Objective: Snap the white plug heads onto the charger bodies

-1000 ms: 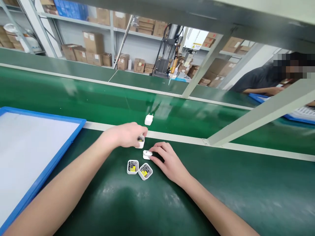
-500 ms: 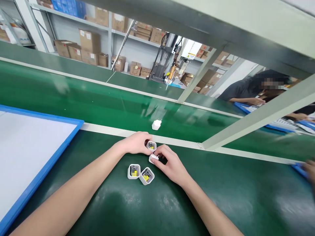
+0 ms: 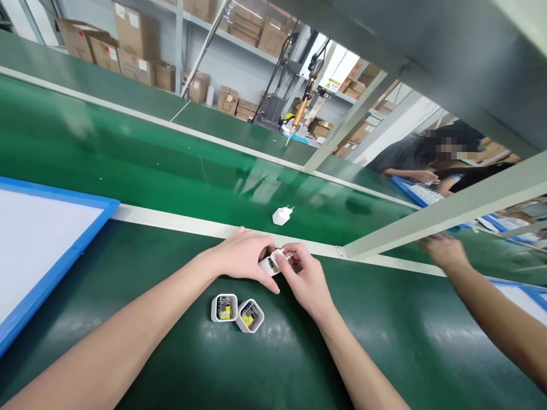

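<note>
My left hand (image 3: 248, 256) curls around a white charger housing (image 3: 265, 267), tilted with its open end toward the right. In my right hand (image 3: 305, 279) a white plug cap (image 3: 278, 256) with metal pins is pinched between thumb and fingers. The cap is at the housing's open mouth, partly over it; whether it is seated I cannot tell. Nearer to me two more open housings, one on the left (image 3: 224, 308) and one on the right (image 3: 250, 316), stand close together, with dark and yellow parts inside. Beyond my hands a charger with two pins (image 3: 282, 215) lies on the green belt.
A blue-edged white board (image 3: 47, 228) lies at left. A pale metal post (image 3: 427, 210) slants across the right side. A co-worker's arm (image 3: 465, 279) reaches in at right. A machine (image 3: 294, 97) and shelved boxes (image 3: 137, 34) stand behind.
My right hand has brought the plug cap up onto the housing's mouth, and the housing is now tilted. A co-worker's arm has reached in from the right. The view has shifted slightly.
</note>
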`<state>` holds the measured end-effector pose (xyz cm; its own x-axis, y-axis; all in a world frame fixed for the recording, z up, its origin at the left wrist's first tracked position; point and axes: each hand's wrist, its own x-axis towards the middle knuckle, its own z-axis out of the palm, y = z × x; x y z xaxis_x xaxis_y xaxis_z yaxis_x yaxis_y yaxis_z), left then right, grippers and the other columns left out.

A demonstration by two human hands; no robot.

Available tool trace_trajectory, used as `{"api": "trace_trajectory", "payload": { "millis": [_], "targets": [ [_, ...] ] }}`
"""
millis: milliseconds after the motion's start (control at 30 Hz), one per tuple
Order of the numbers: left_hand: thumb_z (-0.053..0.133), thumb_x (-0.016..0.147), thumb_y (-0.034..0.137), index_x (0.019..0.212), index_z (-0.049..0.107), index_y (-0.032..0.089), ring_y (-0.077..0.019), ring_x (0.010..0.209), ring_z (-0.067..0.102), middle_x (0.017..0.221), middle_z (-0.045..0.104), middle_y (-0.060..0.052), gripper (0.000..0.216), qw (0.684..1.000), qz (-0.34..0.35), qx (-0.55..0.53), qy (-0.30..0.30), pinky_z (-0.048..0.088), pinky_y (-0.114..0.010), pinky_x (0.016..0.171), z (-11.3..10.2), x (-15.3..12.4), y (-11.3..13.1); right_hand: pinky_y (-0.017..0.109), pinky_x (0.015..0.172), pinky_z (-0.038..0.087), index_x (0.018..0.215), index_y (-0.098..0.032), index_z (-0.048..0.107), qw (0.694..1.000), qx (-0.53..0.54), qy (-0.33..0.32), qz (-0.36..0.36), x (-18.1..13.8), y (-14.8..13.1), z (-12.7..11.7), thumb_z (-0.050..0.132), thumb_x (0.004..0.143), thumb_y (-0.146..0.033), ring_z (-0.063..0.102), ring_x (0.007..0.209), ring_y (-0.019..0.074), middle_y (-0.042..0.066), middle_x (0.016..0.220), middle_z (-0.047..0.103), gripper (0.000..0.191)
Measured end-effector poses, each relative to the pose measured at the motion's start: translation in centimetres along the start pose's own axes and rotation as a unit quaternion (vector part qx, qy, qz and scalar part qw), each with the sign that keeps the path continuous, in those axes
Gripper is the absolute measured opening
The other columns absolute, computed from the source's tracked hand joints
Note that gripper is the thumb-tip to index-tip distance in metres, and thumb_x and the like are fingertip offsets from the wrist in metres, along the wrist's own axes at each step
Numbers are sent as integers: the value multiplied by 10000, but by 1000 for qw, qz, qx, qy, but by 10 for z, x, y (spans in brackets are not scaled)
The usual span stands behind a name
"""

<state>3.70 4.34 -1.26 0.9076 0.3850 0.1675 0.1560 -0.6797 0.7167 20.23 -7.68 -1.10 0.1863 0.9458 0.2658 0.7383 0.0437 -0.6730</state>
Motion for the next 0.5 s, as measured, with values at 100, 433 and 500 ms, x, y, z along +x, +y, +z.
{"api": "trace_trajectory", "payload": {
  "millis": [100,433,500],
  "targets": [
    [813,658,616,795,566,211,-202,824,591,822,647,43,494,1000,8,-15,-24,312,-307,760,-4,-1,-2,242,579,465,972,-208,608,1000,7,-2,-8,-3,4,1,591,986,-399,573,635,142,8,802,650,192],
    [799,705,586,831,550,195,-249,945,596,874,664,-2,481,998,-11,68,2,314,-358,832,14,2,0,252,622,441,1007,-225,604,994,-49,-4,-96,-9,-5,-6,586,1001,-262,536,660,134,-4,841,647,41],
    [791,708,593,825,544,195,-250,948,594,874,659,-5,483,998,-9,62,3,322,-360,844,13,1,1,258,637,449,1012,-221,598,991,-65,-18,-116,-9,-5,-9,581,1006,-242,545,681,138,4,866,646,28]
  ]
}}
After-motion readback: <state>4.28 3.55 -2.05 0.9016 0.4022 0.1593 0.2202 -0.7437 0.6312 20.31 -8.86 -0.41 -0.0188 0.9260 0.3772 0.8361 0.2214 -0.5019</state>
